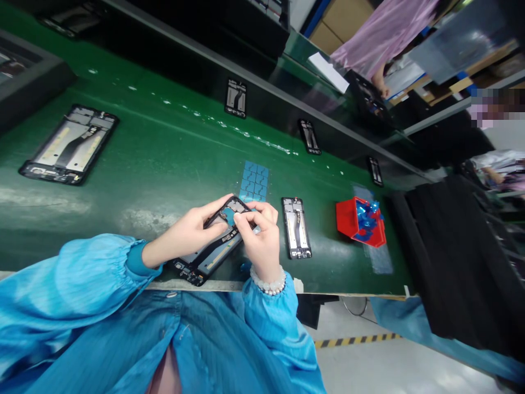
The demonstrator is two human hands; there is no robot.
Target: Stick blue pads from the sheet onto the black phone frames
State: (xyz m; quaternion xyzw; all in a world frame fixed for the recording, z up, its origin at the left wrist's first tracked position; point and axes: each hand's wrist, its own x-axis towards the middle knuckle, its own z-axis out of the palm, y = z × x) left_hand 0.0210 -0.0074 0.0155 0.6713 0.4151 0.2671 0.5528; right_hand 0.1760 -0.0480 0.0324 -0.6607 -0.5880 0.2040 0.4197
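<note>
My left hand (191, 232) grips the left edge of a phone frame (215, 251), its thumb lying over the inner face. The frame is tilted at the table's front edge, with a dark ribbon cable running down its middle. My right hand (262, 235) is closed at the frame's upper right edge. Its thumb and fingertips touch a blue sticker (228, 215) near the top of the frame. A sheet of blue stickers (254, 180) lies just beyond my hands. Another phone frame (297, 227) lies flat to the right of my right hand.
A red bin (346, 219) with crumpled blue film stands at the right. A larger-looking phone frame (69, 145) lies at the left, beside a dark tray (36, 82). Several frames lie along the back rail (262, 76). A co-worker's pink sleeve (381, 38) shows beyond.
</note>
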